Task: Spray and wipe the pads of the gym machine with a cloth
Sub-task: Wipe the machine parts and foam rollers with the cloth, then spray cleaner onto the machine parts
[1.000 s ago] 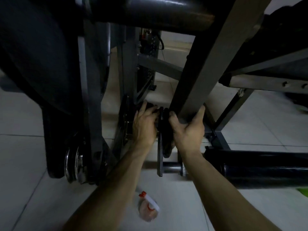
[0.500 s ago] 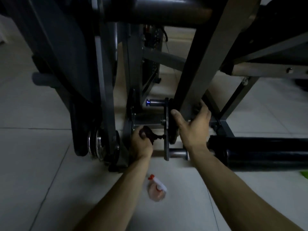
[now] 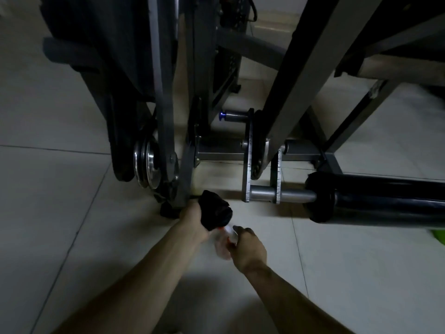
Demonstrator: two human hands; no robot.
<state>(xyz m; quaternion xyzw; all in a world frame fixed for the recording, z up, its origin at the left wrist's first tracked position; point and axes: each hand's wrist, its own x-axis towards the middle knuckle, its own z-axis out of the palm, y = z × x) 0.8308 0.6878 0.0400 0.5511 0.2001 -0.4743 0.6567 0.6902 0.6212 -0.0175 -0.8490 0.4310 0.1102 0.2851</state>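
Left hand (image 3: 196, 221) is clutching the black cloth (image 3: 216, 213); right hand (image 3: 249, 248) is curling round the spray bottle (image 3: 223, 244). A partial grip is risking a drop.

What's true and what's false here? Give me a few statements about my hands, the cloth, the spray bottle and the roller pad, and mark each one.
1. The left hand grips a bunched black cloth. True.
2. The right hand holds the cloth too. False: its fingers curl round the clear plastic spray bottle, low by the pale tiled floor.
3. The black cylindrical roller pad lies at the right, near the floor. True.
4. The cloth is pressed against the roller pad. False: it is held apart from the pad, to its left.
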